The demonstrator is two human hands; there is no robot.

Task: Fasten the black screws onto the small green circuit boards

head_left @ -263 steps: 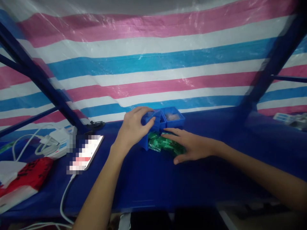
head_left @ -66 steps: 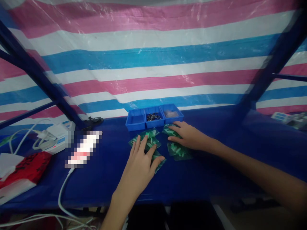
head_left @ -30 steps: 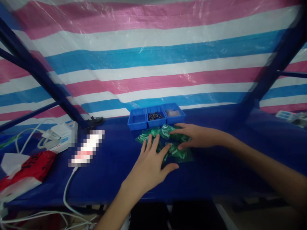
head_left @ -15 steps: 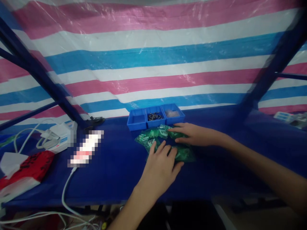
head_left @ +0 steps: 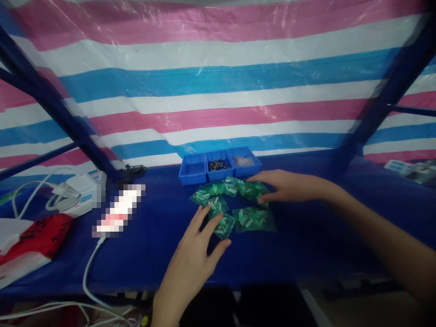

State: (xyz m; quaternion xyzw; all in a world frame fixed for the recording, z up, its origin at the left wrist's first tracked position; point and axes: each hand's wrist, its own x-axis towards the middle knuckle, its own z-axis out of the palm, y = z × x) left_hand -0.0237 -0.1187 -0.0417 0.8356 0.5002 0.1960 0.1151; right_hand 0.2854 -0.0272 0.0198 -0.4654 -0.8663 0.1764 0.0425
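Several small green plastic bags (head_left: 254, 219) with pale and metallic pieces inside lie in a loose ring on the blue table (head_left: 306, 254). My left hand (head_left: 195, 252) is at the near left of the ring, fingers apart, its fingertips at the edge of a green bag (head_left: 224, 226); whether they touch it I cannot tell. At the far right of the ring, my right hand (head_left: 284, 185) rests its fingers on another green bag (head_left: 252, 190), with thumb and fingers apart. Neither hand grips anything.
Behind the bags stand three joined blue bins: a left bin (head_left: 192, 170), a middle bin with small dark metal parts (head_left: 218, 165), and a right bin with clear pieces (head_left: 243, 161). A power strip (head_left: 83, 200), cables and a red-and-white bag (head_left: 51, 236) are at left. Blue posts frame the table.
My left hand has drawn back toward the lower left, uncovering bags in the near part of the ring. My right hand has shifted slightly right, still over the far right bag.
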